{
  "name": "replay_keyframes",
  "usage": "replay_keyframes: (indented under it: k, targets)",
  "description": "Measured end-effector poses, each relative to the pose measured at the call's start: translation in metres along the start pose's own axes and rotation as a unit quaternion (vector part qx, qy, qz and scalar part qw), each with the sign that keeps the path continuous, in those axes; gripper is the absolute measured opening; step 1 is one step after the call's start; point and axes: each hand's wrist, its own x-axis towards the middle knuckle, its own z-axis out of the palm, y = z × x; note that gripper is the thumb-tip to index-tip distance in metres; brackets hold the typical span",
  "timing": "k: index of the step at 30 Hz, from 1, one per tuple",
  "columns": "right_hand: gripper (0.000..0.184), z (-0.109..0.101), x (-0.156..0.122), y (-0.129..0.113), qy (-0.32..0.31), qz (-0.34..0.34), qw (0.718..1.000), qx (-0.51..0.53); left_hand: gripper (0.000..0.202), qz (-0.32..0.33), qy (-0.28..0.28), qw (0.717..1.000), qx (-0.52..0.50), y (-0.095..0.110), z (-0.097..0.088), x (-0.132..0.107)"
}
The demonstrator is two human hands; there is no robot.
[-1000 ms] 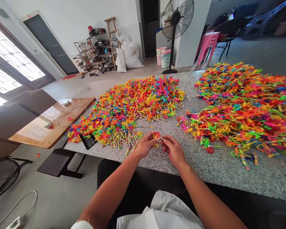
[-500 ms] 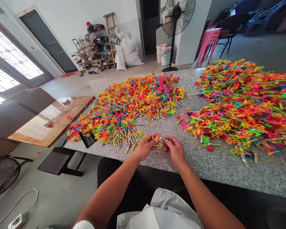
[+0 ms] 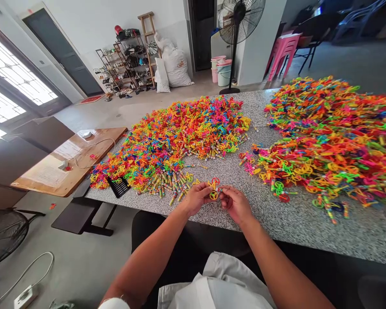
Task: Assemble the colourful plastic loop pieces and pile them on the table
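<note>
My left hand point(image 3: 197, 200) is closed, with thumb and forefinger pinching a yellow plastic piece with a spoked ring point(image 3: 214, 195). Just above it, a red plastic ring point(image 3: 215, 181) shows between my hands. My right hand point(image 3: 237, 205) is closed in a pinch beside these pieces; the small thing at its fingertips is too small to make out. Left of my hands lie several short printed tubes point(image 3: 164, 184), at the front of a large heap of bright plastic pieces point(image 3: 180, 128).
A second heap of colourful pieces point(image 3: 334, 146) covers the right of the speckled stone table point(image 3: 254, 206). A black slotted tray point(image 3: 118, 187) sits at the left front edge. Beyond stand a wooden board table point(image 3: 67, 159), a pedestal fan point(image 3: 234, 43) and white sacks point(image 3: 176, 68).
My right hand has shifted slightly right and down, its fingertips a little farther from the pieces in my left hand. The left hand stays nearly in place.
</note>
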Motion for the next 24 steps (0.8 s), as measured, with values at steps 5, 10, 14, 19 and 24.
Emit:
replay_keyframes:
  k: [5, 10, 14, 19, 24]
  targets:
    - [0.021, -0.003, 0.001, 0.001, 0.004, 0.06, 0.998, 0.025, 0.043, -0.004, 0.0, 1.0, 0.016, -0.004, 0.002, -0.001]
    - [0.021, -0.007, 0.0, -0.001, 0.001, 0.086, 0.996, 0.021, 0.038, 0.034, 0.045, 0.992, 0.11, -0.008, 0.005, -0.002]
    - [0.028, -0.001, -0.006, 0.0, 0.017, 0.065, 0.998, -0.008, 0.025, 0.098, 0.135, 0.939, 0.301, -0.015, 0.006, -0.004]
    - [0.034, 0.008, -0.006, 0.006, 0.055, -0.005, 0.995, -0.086, 0.015, 0.168, 0.195, 0.848, 0.463, -0.026, 0.012, 0.001]
    - [0.026, -0.02, 0.022, -0.038, 0.155, -0.105, 0.98, -0.073, 0.022, 0.183, 0.198, 0.877, 0.397, -0.004, -0.01, 0.007]
